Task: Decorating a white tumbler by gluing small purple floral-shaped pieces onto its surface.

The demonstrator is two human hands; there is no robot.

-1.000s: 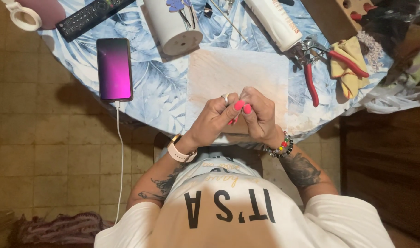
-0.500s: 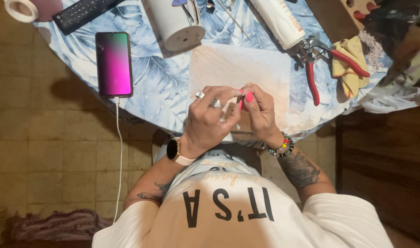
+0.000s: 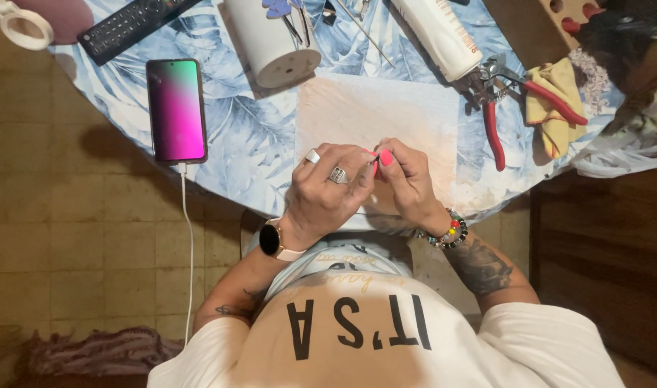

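Note:
My left hand [image 3: 327,190], with two rings and a wristwatch, and my right hand [image 3: 407,179], with pink nails and a beaded bracelet, meet fingertip to fingertip above the near edge of a pale square mat [image 3: 378,122]. Between the fingertips both hands pinch a tiny thin piece [image 3: 375,167], too small to identify. The mat lies on a round table with a blue leaf-patterned cloth [image 3: 249,136].
A lit phone [image 3: 175,110] with a charging cable lies at left. A remote [image 3: 131,25], a white cylinder [image 3: 271,39], a white bottle [image 3: 436,36], red-handled pliers [image 3: 497,108], a yellow cloth [image 3: 551,108] and a tape roll [image 3: 23,25] sit further back.
The view has shifted slightly. My left hand rolled over so its back and rings face up, and both hands rose a little over the mat's edge, still pinched together.

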